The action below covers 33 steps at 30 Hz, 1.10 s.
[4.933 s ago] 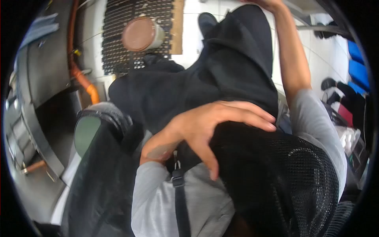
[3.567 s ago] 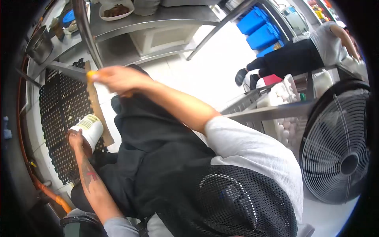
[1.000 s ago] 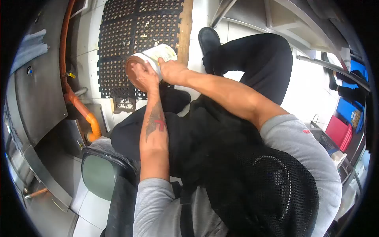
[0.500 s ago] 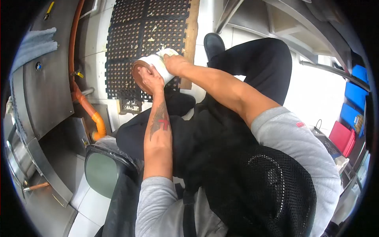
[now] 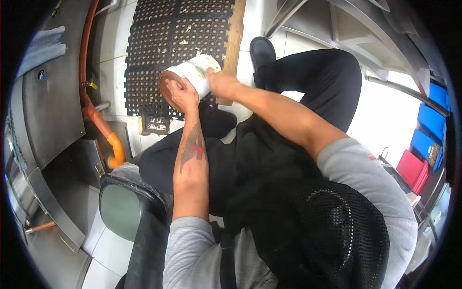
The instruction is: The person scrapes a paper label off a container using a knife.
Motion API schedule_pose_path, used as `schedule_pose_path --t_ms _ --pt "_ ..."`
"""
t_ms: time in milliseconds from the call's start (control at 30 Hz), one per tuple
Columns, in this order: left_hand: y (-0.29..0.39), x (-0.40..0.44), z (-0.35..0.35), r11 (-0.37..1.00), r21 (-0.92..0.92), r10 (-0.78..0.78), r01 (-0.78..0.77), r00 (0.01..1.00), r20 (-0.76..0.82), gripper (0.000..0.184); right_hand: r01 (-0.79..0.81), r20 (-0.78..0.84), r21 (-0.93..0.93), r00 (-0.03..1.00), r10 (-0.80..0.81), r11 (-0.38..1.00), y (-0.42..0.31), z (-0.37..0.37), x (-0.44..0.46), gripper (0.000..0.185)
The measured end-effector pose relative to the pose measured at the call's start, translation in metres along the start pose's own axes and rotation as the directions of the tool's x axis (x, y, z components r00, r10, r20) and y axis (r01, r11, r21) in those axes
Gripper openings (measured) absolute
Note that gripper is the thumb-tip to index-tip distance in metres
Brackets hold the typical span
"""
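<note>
A white cylindrical tub (image 5: 196,73) lies tilted on its side above the floor mat, its round brown end (image 5: 168,83) facing left. Printed or stained greenish patches mark its white side. My left hand (image 5: 184,96) grips the tub at the edge of the brown end, fingers spread over it. At the opposite end, my right hand (image 5: 223,83) is closed in a fist against the tub's white side. Whatever its fingers may pinch is hidden from view.
A black perforated rubber mat (image 5: 178,33) with pale scraps on it covers the floor ahead, beside a wooden strip (image 5: 234,41). Left are steel panels (image 5: 53,106) and an orange pipe (image 5: 113,139). A green-topped bin (image 5: 121,212) stands by my left leg. Blue boxes (image 5: 429,123) sit far right.
My right hand has slid right and slightly down along the tub, and more of the greenish patch shows. The left hand keeps its hold.
</note>
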<state>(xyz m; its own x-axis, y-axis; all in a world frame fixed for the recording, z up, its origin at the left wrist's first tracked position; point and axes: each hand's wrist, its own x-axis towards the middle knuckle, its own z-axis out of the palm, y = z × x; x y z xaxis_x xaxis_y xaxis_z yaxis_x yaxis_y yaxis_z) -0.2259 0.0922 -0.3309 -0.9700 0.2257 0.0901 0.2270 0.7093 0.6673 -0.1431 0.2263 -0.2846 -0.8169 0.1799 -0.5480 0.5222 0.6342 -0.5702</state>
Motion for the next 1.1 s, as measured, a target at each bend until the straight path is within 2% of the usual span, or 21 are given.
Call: schedule_pose_path --t_ms 33,100,200,233,300,333,367,400,433,567,633,667,700,767,833,900,933,1000,1033,1100 --pt "-0.006 0.000 0.004 1.000 -0.001 0.006 -0.006 1.000 -0.005 0.036 -0.037 -0.019 -0.023 0.999 0.037 0.999 0.010 -0.001 0.014 0.031" --pt "0.007 0.000 0.009 0.987 0.027 0.158 -0.159 0.987 0.015 0.036 -0.073 -0.051 -0.054 0.996 0.070 0.996 0.014 -0.013 0.028 0.031" --pt "0.013 -0.002 0.010 0.994 0.007 0.106 -0.106 0.994 0.004 0.038 0.131 -0.059 -0.141 0.988 -0.140 0.981 0.004 -0.011 0.015 0.031" --pt "0.010 -0.002 0.008 0.997 0.007 0.078 -0.078 0.997 0.007 0.039 0.060 -0.056 -0.075 0.996 -0.064 0.995 -0.007 -0.012 0.001 0.031" --pt "0.001 -0.009 0.012 0.995 -0.034 0.088 -0.089 0.996 -0.033 0.040 -0.068 -0.026 0.111 0.997 0.071 0.991 0.014 -0.009 0.009 0.042" --pt "0.004 -0.007 0.016 0.992 -0.001 0.127 -0.127 0.992 -0.003 0.039 -0.058 -0.044 0.113 0.997 0.063 0.992 0.017 -0.012 0.020 0.042" --pt "0.010 -0.002 0.020 0.986 0.029 0.164 -0.165 0.986 0.030 0.039 -0.022 -0.052 0.022 0.998 0.024 1.000 0.017 -0.021 0.027 0.042" --pt "0.010 -0.004 0.022 0.985 0.060 0.160 -0.161 0.987 0.018 0.037 -0.001 -0.037 -0.063 0.999 -0.001 0.998 0.020 -0.018 0.024 0.042" --pt "0.008 -0.009 0.022 0.986 0.061 0.153 -0.154 0.988 0.032 0.037 -0.011 -0.026 -0.058 1.000 0.010 0.998 0.020 -0.011 0.020 0.042" --pt "0.009 0.007 0.021 0.984 0.003 0.178 -0.178 0.984 -0.016 0.037 0.085 -0.142 0.035 0.987 -0.080 0.996 0.018 -0.007 0.024 0.038" --pt "0.009 0.009 0.026 0.975 -0.020 0.223 -0.223 0.975 -0.026 0.037 -0.056 -0.088 0.175 0.993 0.072 0.983 0.004 -0.017 0.034 0.032" --pt "0.011 0.005 0.026 0.977 -0.010 0.215 -0.215 0.976 0.013 0.037 -0.084 -0.022 0.042 0.996 0.085 0.996 -0.003 -0.025 0.040 0.033" --pt "0.014 0.005 0.024 0.974 -0.014 0.228 -0.228 0.974 0.012 0.037 -0.085 -0.035 0.045 0.996 0.087 0.995 -0.005 -0.026 0.034 0.033" --pt "0.010 -0.001 0.020 0.972 -0.045 0.231 -0.232 0.973 -0.016 0.039 0.062 -0.154 0.005 0.986 -0.060 0.998 -0.010 -0.014 0.012 0.034" --pt "0.002 0.000 0.018 0.980 -0.020 0.198 -0.199 0.978 -0.068 0.040 0.081 -0.152 -0.025 0.985 -0.084 0.996 0.022 0.003 0.012 0.033" --pt "0.014 -0.003 0.006 0.978 -0.033 0.203 -0.204 0.978 -0.044 0.039 -0.247 0.017 0.102 0.969 0.246 0.964 0.071 0.015 0.040 0.039" --pt "0.013 -0.001 0.005 0.989 -0.044 0.144 -0.142 0.989 0.044 0.037 -0.247 0.006 0.106 0.969 0.248 0.963 0.065 0.007 0.038 0.039" --pt "0.012 0.001 0.013 0.984 -0.067 0.162 -0.162 0.987 -0.010 0.037 0.057 -0.113 -0.035 0.992 -0.061 0.998 0.036 -0.005 0.008 0.029" --pt "0.010 -0.002 0.012 0.980 -0.075 0.180 -0.185 0.981 -0.068 0.037 0.091 -0.100 -0.037 0.991 -0.094 0.995 0.012 -0.004 0.001 0.029" --pt "0.010 0.000 0.012 0.985 -0.073 0.151 -0.158 0.985 -0.086 0.040 0.063 -0.085 0.034 0.995 -0.060 0.997 -0.005 -0.008 -0.004 0.030"
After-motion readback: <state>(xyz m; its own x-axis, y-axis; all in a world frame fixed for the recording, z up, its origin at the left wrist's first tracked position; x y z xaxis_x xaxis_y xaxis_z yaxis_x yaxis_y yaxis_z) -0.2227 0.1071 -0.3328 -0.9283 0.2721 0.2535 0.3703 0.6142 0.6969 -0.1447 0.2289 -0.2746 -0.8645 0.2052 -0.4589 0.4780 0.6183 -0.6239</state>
